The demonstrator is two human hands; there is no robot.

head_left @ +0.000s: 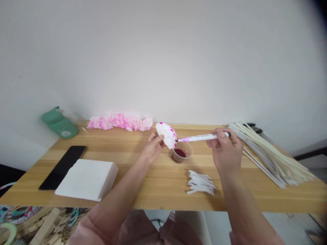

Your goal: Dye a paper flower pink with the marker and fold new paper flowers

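Observation:
My left hand pinches a folded white paper piece whose edge carries pink spots, holding it up over the wooden table. My right hand grips a white marker pen stained pink near its tip. The pen's tip touches the paper's lower edge. Just below the tip stands a small clear cup of dark red liquid.
A row of pink-dyed paper flowers lies along the wall. A white paper stack and a black phone sit at left, a green object behind. Folded white strips lie near the front edge, long pale sticks at right.

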